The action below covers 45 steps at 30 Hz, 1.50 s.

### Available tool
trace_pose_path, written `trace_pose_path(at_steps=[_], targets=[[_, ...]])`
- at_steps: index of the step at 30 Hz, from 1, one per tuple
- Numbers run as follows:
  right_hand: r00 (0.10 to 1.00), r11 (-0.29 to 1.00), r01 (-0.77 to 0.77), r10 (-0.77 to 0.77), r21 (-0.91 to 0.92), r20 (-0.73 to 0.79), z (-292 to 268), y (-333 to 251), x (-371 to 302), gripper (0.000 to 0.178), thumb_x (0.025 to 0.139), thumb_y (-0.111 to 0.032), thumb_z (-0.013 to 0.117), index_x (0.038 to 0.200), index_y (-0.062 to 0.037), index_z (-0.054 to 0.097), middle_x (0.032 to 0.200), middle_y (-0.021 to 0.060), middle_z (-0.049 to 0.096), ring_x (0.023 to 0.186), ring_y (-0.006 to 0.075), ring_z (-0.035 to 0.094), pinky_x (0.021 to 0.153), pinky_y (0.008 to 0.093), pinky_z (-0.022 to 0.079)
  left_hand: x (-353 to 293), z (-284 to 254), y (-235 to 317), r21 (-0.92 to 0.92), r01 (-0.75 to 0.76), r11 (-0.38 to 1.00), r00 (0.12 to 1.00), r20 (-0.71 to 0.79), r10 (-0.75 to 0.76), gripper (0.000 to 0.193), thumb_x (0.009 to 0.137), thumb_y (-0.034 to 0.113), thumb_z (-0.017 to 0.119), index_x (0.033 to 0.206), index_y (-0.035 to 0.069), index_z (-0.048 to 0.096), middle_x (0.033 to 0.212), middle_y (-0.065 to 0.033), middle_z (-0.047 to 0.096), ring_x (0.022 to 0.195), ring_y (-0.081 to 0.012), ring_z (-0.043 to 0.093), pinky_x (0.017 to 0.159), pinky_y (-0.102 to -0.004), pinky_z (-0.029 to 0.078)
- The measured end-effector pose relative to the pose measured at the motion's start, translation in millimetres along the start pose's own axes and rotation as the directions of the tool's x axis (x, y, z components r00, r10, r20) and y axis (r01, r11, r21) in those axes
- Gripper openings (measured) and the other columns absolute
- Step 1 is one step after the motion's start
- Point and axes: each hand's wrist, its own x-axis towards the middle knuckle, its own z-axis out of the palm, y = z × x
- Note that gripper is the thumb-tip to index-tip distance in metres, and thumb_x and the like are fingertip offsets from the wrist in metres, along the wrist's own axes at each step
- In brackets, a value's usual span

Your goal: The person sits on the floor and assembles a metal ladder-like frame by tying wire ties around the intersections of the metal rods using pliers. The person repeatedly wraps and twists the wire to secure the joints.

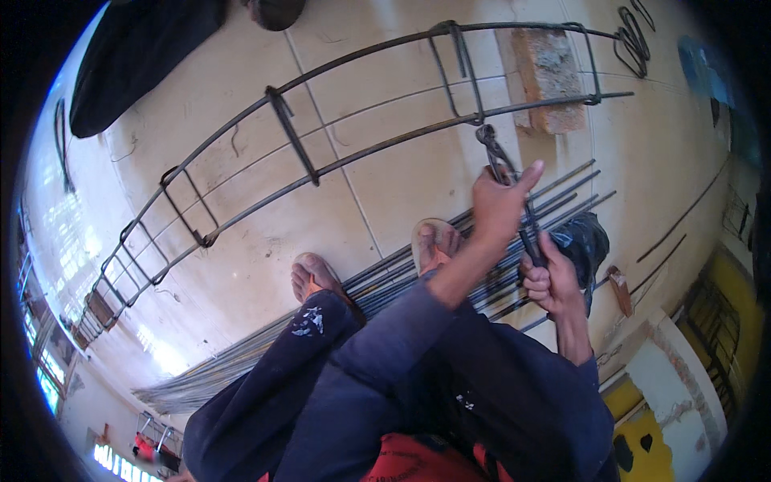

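Both of my hands are on a pair of dark metal pincers point(496, 153). My left hand point(498, 202) is closed round them just behind the head, its thumb pointing up and right. My right hand point(552, 277) grips the handle end, nearer to my body. The pincers' jaws lie just below a steel rebar frame point(385, 148), close to the joint of its near bar and a bent stirrup point(479, 88). Whether the jaws touch any wire there I cannot tell. The frame curves across the view with several square stirrups along its two visible long bars.
A rough brick block point(550, 80) supports the frame's right end. A bundle of loose rebar point(385, 277) lies across the floor by my sandalled feet. A black plastic bag point(582, 249) sits right of my hands. Loose stirrups point(633, 44) lie at the top right. Another person's dark-clothed leg point(140, 60) shows upper left.
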Motion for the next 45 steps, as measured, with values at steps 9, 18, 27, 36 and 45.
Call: trace_pose_path(at_steps=[9,18,27,36,45], targets=[[0.884,0.793,0.384,-0.464,-0.472,-0.062,26.9,38.2,13.6,0.048,0.099,-0.047,0.038,0.101,-0.0021,0.056,0.063,0.0033,0.048,0.046,0.0098,0.043,0.043,0.0219,0.035,18.5,3.6,-17.3,-0.553,0.311,0.773,0.946,0.260,-0.195,0.033,0.090,0.035,0.061,0.070,0.015,0.043,0.053,0.0061,0.038,0.042,-0.0076,0.041,0.038,-0.0268,0.032],[0.830,0.641,0.365,-0.552,-0.675,-0.076,36.9,34.2,9.3,0.048,0.099,-0.048,0.035,0.093,-0.0037,0.054,0.058,-0.0017,0.037,0.042,0.0066,0.034,0.038,0.0201,0.030,13.5,2.4,-7.2,0.000,-0.032,0.999,0.996,-0.086,0.032,0.031,0.085,0.029,0.067,0.068,0.007,0.053,0.055,-0.0006,0.050,0.044,-0.0145,0.047,0.043,-0.0312,0.040],[0.982,0.988,0.136,-0.144,-0.072,-0.123,40.3,43.8,17.7,0.051,0.099,-0.051,0.032,0.087,-0.0047,0.051,0.056,0.0001,0.040,0.037,0.0070,0.031,0.032,0.0196,0.024,27.0,-7.0,-19.7,-0.281,0.174,0.944,0.979,0.153,-0.135,0.034,0.079,0.029,0.073,0.063,0.008,0.051,0.056,0.0001,0.051,0.052,-0.0121,0.048,0.052,-0.0285,0.037],[0.513,-0.016,0.171,-0.852,-0.985,0.103,27.1,37.8,1.5,0.044,0.100,-0.038,0.037,0.081,-0.0017,0.052,0.056,0.0030,0.050,0.047,0.0162,0.045,0.046,0.0306,0.033,15.5,30.9,-5.9,0.000,0.028,1.000,0.961,-0.277,-0.027,0.035,0.075,0.032,0.074,0.071,0.000,0.060,0.065,-0.0116,0.061,0.060,-0.0208,0.057,0.062,-0.0372,0.045],[0.958,0.996,0.022,-0.047,0.092,0.285,13.1,60.2,47.5,0.046,0.099,-0.048,0.031,0.101,-0.0069,0.051,0.056,-0.0004,0.039,0.044,0.0099,0.033,0.041,0.0223,0.032,12.4,-21.2,-6.2,-0.159,0.117,0.980,0.991,0.087,-0.105,0.038,0.075,0.033,0.078,0.078,0.004,0.053,0.061,-0.0021,0.053,0.050,-0.0095,0.054,0.046,-0.0244,0.042]])
